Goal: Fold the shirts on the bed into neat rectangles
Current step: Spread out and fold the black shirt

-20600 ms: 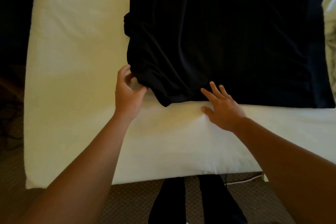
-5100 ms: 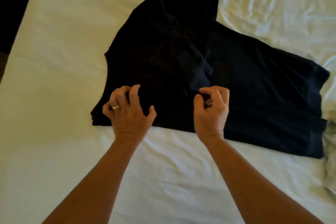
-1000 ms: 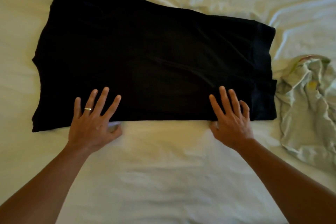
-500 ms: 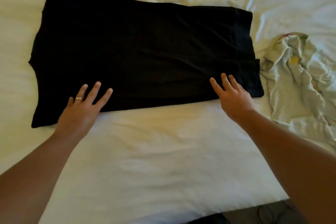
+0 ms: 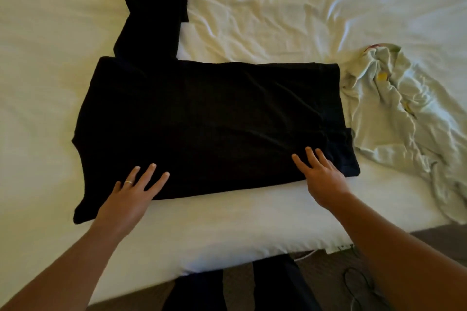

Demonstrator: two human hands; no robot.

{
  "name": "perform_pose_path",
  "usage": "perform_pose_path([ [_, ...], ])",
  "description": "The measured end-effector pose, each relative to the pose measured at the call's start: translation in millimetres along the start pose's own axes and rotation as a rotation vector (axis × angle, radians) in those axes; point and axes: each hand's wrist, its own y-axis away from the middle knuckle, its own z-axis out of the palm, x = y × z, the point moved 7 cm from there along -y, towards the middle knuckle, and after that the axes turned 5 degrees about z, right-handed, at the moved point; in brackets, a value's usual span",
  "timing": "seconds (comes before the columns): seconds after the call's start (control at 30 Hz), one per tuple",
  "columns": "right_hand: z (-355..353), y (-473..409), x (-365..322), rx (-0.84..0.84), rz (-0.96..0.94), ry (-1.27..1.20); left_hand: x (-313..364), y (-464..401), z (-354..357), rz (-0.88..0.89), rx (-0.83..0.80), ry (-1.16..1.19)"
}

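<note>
Left hand (image 5: 129,194) and right hand (image 5: 321,174), both flat with fingers straight and spread, palms down, gripping nothing; each rests on the near edge of the black shirt (image 5: 202,118), the fingertips lying on the dark cloth and the heels of the palms over the white bed sheet (image 5: 227,222). A ring (image 5: 128,182) shows on one finger of the left hand. The black shirt lies spread across the bed, running from beyond the left hand to just past the right hand, partly folded into a broad band; one long sleeve (image 5: 154,7) extends away from the hands at the far left. A pale green shirt (image 5: 394,108), crumpled and unfolded, lies to the right of the right hand, touching the black shirt's right end. The sheet beyond both hands is wrinkled. Below the forearms, the bed's near edge meets a dark floor (image 5: 328,272), where a thin cable (image 5: 358,283) lies.
</note>
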Motion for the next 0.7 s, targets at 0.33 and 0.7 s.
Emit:
perform_pose_path([
  [0.33, -13.5, -8.7, -2.7, -0.051, 0.040, -0.125, 21.4, -24.3, -27.9, -0.034, 0.038, 0.094],
  [0.7, -142.3, -123.9, 35.1, 0.347, 0.115, -0.419, -12.0, -145.0, -150.0, -0.050, 0.270, 0.288],
])
